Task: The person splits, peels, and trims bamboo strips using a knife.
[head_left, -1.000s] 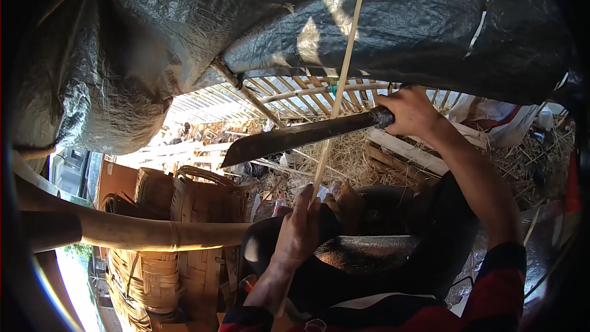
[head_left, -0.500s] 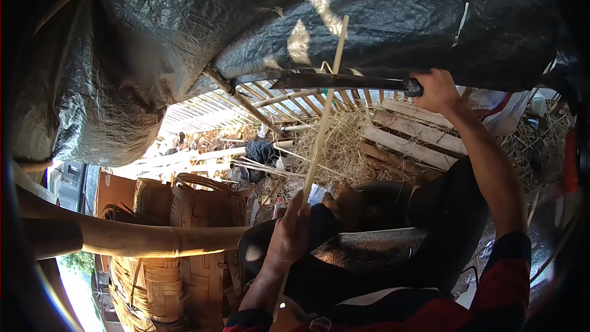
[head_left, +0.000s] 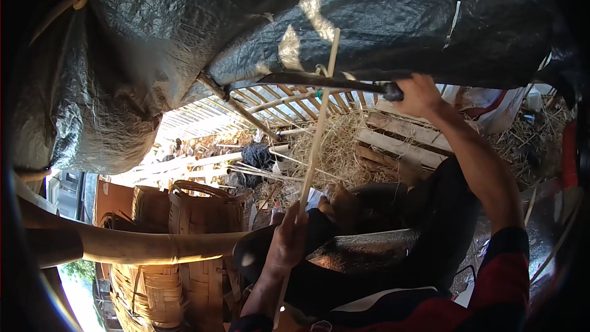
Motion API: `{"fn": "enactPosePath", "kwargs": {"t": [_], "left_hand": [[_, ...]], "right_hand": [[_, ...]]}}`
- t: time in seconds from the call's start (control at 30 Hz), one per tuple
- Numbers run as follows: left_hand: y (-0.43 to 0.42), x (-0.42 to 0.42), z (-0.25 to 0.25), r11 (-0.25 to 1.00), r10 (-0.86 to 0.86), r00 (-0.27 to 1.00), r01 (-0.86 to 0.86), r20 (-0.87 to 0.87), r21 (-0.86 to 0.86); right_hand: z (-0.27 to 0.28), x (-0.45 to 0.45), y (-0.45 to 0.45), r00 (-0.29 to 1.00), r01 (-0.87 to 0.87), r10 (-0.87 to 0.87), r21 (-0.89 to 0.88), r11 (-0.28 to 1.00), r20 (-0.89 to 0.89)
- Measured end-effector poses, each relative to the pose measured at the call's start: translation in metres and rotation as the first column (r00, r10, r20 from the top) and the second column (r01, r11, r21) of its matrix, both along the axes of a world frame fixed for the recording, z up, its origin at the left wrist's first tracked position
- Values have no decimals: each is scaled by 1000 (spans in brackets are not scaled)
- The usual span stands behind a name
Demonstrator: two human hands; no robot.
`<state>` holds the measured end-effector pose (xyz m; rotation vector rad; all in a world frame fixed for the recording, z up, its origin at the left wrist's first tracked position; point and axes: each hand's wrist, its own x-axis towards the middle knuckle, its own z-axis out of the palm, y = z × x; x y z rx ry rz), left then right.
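Observation:
A long pale strip of bamboo (head_left: 317, 141) runs steeply upward from my left hand (head_left: 287, 237), whose fingers are wrapped round its lower part. The strip's lower end passes down along my forearm. In my right hand (head_left: 420, 96) is the black handle of a machete (head_left: 326, 82), held level with the dark blade pointing left. The blade crosses the strip near its upper end and seems to touch it. A thin curled shaving (head_left: 320, 70) stands by the blade at that crossing.
Black plastic sheeting (head_left: 393, 18) hangs overhead. A thick bamboo pole (head_left: 153, 245) crosses at left, in front of woven bamboo baskets (head_left: 203, 218). Wooden slats (head_left: 402, 146), straw (head_left: 326, 147) and a slatted bamboo fence (head_left: 270, 101) lie beyond my knees.
My right hand and the machete have moved left and slightly down. The strip's upper end has dropped and shifted a little left. The shaving looks more curled.

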<state>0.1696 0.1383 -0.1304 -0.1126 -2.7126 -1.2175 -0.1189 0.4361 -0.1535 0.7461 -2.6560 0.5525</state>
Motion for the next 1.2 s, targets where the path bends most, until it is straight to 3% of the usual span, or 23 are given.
{"fn": "enactPosePath", "kwargs": {"t": [0.03,0.07,0.13,0.17,0.23,0.3,0.33,0.4,0.47,0.53,0.57,0.6,0.67,0.73,0.8,0.9,0.93,1.0,1.03,1.07,1.13,1.17,1.2], "left_hand": [[2,0,8,996,57,985,-67,163,55],[6,-1,10,997,49,985,-59,166,59],[11,-1,12,1000,-15,995,15,102,0],[11,-2,10,1000,-19,994,19,106,-4],[10,2,5,995,-96,987,90,-133,-45],[1,7,3,998,-59,996,59,-63,-3],[-1,8,3,998,-27,1000,27,-3,48],[-6,13,3,996,-5,999,1,45,91],[-1,7,-2,984,-10,988,-17,151,177],[9,-1,12,993,20,968,-48,250,104],[9,0,6,995,-26,988,11,150,103],[9,1,3,993,-71,996,66,50,100],[7,1,6,986,-13,988,-13,153,167],[3,2,21,929,41,943,-158,332,335],[-3,7,17,951,78,937,-172,340,257],[-1,5,0,937,-14,982,-53,191,346],[1,4,0,935,-23,983,-44,182,353],[2,5,3,964,-7,982,-44,188,264],[6,-3,-1,993,-113,982,117,-154,17],[7,-2,-1,993,-115,981,119,-153,15],[11,-1,-1,984,-112,991,120,-69,128],[13,-1,4,984,-114,991,122,-66,130],[15,1,12,977,-40,994,17,106,211]], "right_hand": [[4,10,-3,999,-30,31,17,999,-19],[10,21,-10,997,-63,59,81,995,49],[31,43,-32,959,-228,202,116,967,198],[27,40,-31,959,-224,199,111,968,201],[13,24,-29,954,-299,292,180,937,67],[8,-9,-5,994,58,-62,43,997,85],[10,-22,8,964,131,-125,-8,991,235],[1,-11,12,981,130,-122,-44,991,150],[-8,-1,0,1000,10,-10,-2,1000,-25],[19,27,-22,981,-161,151,77,984,124],[29,37,-30,982,-154,144,70,986,126],[37,46,-38,955,-288,268,178,941,131],[31,38,-35,909,-416,387,284,864,153],[5,-1,-9,975,-215,209,97,972,77],[4,-27,18,950,180,-162,-43,983,269],[-7,-19,25,942,231,-230,27,973,243],[2,-6,19,980,180,-183,38,983,82],[15,11,5,999,21,-21,-11,1000,46],[12,22,-4,997,-79,79,17,997,-12],[9,33,-12,982,-175,178,53,983,-69],[36,52,-27,932,-359,331,238,903,149],[31,48,-26,911,-400,413,280,873,14],[20,32,-19,910,-402,414,277,873,20]]}}
